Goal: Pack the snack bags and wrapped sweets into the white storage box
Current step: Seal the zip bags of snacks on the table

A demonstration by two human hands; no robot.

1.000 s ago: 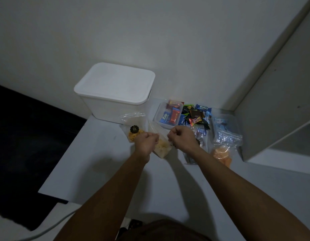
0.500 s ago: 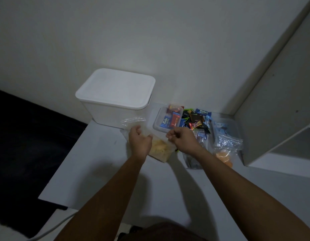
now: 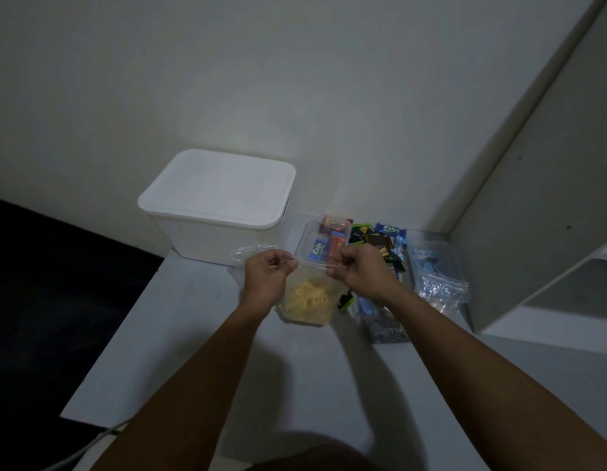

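dim grey counter [image 3: 179,334] against a pale wall: above it, the left hand [image 3: 266,277] and right hand [image 3: 358,271] each pinch the top edge of a clear snack bag [image 3: 309,300] of yellow pieces. just behind stands the lidded white storage box [image 3: 217,212], with wrapped sweets [image 3: 380,243] piled to its right.

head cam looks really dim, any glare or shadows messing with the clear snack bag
Head view: dim overall; the clear snack bag shows faint glints along its top edge, between the left hand and right hand; arm shadows fall on the white table; wide-angle bending at the edges.
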